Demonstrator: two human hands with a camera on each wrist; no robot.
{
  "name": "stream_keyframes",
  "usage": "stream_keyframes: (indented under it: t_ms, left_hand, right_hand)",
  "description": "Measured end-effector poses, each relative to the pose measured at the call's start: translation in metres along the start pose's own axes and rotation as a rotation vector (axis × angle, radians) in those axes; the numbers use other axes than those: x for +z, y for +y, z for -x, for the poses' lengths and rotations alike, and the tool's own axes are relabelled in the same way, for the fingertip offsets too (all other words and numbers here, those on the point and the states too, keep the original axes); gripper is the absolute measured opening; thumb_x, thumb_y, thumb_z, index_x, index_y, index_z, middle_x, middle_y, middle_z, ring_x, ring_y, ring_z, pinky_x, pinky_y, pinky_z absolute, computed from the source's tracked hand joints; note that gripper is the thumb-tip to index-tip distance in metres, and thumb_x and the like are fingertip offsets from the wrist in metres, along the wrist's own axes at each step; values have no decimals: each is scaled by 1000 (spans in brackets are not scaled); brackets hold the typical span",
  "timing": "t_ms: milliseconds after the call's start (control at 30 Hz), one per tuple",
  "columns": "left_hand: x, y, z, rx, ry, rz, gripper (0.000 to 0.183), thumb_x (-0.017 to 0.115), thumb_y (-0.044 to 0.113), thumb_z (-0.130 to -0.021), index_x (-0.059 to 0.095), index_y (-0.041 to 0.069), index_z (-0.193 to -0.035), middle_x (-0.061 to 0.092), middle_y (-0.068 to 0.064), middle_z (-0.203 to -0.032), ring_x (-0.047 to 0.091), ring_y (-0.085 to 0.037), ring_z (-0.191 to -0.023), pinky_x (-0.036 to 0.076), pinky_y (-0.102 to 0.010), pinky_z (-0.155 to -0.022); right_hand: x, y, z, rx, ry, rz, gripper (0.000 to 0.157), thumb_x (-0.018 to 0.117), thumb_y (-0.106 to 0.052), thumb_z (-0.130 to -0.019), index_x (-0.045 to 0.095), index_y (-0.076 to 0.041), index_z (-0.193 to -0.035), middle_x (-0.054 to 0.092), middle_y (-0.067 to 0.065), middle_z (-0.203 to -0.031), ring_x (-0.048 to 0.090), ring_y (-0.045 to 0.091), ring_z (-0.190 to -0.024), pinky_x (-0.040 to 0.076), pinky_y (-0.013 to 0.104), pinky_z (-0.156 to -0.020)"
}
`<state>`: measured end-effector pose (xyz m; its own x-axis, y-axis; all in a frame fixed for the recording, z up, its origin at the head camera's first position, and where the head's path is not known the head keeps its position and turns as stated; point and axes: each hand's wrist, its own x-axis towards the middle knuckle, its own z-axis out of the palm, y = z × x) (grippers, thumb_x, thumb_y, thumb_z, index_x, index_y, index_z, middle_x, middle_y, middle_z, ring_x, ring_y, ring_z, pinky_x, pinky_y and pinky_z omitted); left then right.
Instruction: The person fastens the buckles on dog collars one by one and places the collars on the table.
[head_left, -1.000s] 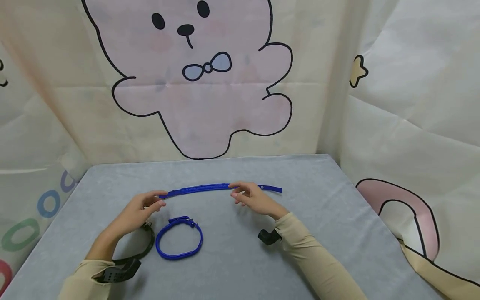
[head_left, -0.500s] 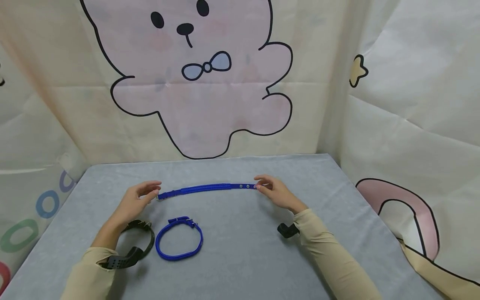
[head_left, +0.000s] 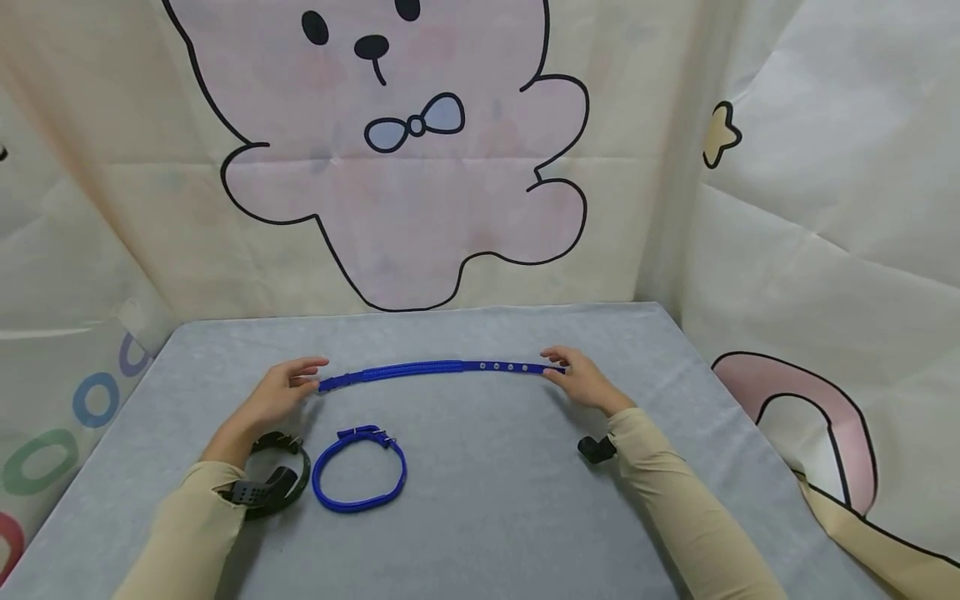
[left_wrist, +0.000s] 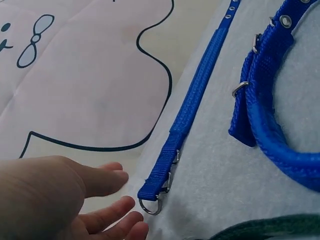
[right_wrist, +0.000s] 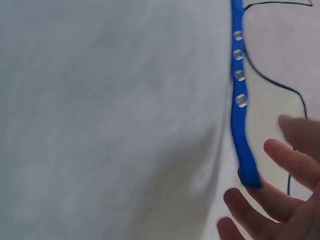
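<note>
Beige cloth leads off at far left: a sleeve (head_left: 183,525), with a black wrist device (head_left: 255,493) worn at its cuff. Partly hidden behind it, a dark green collar (head_left: 303,477) is laid in a loop on the grey tabletop (head_left: 480,500). Above that loop, the left hand (head_left: 272,398) is held beside the buckle end of a blue strap (head_left: 420,368). Its fingers are released, nothing gripped; whether the metal ring (left_wrist: 151,213) is touched cannot be told.

Next along, a blue collar (head_left: 356,506) is seen, fastened into a loop on the near side of the strap. Farther back, the strap is stretched across the tabletop in a slight bow, its eyelets (right_wrist: 241,101) lined up towards the right. And there the right hand (head_left: 581,383) is met: the tip is touched by loosely spread fingers, with no pinch shown.

For neat handling, the strap is best kept flat and untwisted, the buckle end steadied, the bow eased by a light outward draw, and the green collar left unbrushed by the cuff.
</note>
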<state>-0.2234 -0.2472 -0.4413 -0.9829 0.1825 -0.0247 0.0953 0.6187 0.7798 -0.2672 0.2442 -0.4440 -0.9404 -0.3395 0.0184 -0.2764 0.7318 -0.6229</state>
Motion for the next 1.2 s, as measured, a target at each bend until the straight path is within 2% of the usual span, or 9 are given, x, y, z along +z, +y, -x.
stream_keyframes:
  t_ms: [200, 433, 533, 633, 767, 867, 933, 1067, 1200]
  left_hand:
    - [6, -6, -9, -39, 18, -39, 47, 53, -11, -96, 49, -10, -142, 52, -39, -139, 52, -54, -128, 49, -58, -101]
    - [8, -11, -14, -70, 45, -136, 36, 61, -7, -92, 62, -10, -128, 65, -33, -120, 62, -42, -106, 53, -47, -85]
    - [9, -13, -13, -93, 57, -155, 30, 62, -3, -94, 66, -8, -123, 67, -29, -116, 62, -37, -102, 52, -45, -84]
    - [10, -12, -14, -92, 103, -150, 25, 61, 2, -98, 68, -5, -120, 69, -26, -115, 63, -35, -102, 51, -42, -82]
    - [9, -5, -14, -62, 209, -99, 26, 60, 9, -101, 69, -2, -123, 69, -25, -117, 64, -35, -105, 49, -32, -78]
    - [8, 3, -11, -49, 290, -13, 29, 58, 13, -102, 67, 0, -126, 67, -25, -121, 66, -33, -105, 50, -24, -76]
    - [6, 10, -7, -43, 343, 48, 29, 58, 15, -103, 67, 1, -127, 67, -24, -122, 69, -26, -101, 53, -21, -76]
    - [3, 26, 0, -5, 417, 163, 30, 56, 19, -104, 68, 1, -125, 68, -21, -119, 67, -3, -85, 56, -18, -75]
    - [1, 42, 5, 59, 439, 235, 31, 55, 20, -105, 68, -1, -123, 67, -10, -112, 65, 5, -76, 58, -19, -70]
  right_hand:
    - [4, 8, -5, -9, -30, 114, 52, 64, 1, -95, 52, 0, -145, 59, 30, -136, 58, 42, -123, 46, 56, -103]
    - [2, 9, -6, 78, -28, 124, 37, 61, 2, -96, 64, -1, -133, 67, 25, -125, 65, 34, -107, 53, 47, -90]
    - [1, 10, -6, 89, -12, 102, 32, 61, -1, -97, 67, -1, -128, 68, 23, -124, 66, 32, -104, 54, 44, -87]
    - [-1, 11, -5, 81, 42, 28, 29, 61, -4, -99, 68, 0, -127, 69, 22, -117, 66, 29, -94, 55, 38, -77]
    - [-6, 9, -5, 28, 150, -119, 28, 60, -6, -101, 68, 1, -127, 70, 25, -104, 65, 30, -82, 50, 29, -64]
    - [-7, 4, -6, -22, 225, -237, 27, 59, -8, -102, 68, 3, -125, 68, 28, -99, 65, 30, -81, 51, 28, -65]
    - [-7, -1, -6, -36, 272, -321, 28, 59, -11, -102, 68, 3, -124, 69, 21, -94, 65, 24, -80, 53, 27, -68]
    - [-9, -15, -6, -41, 356, -468, 29, 58, -15, -103, 69, 3, -124, 66, 0, -81, 60, 7, -73, 53, 21, -71]
    - [-14, -30, -6, -45, 400, -558, 31, 58, -19, -104, 68, 4, -123, 64, -6, -75, 57, 4, -70, 52, 17, -72]
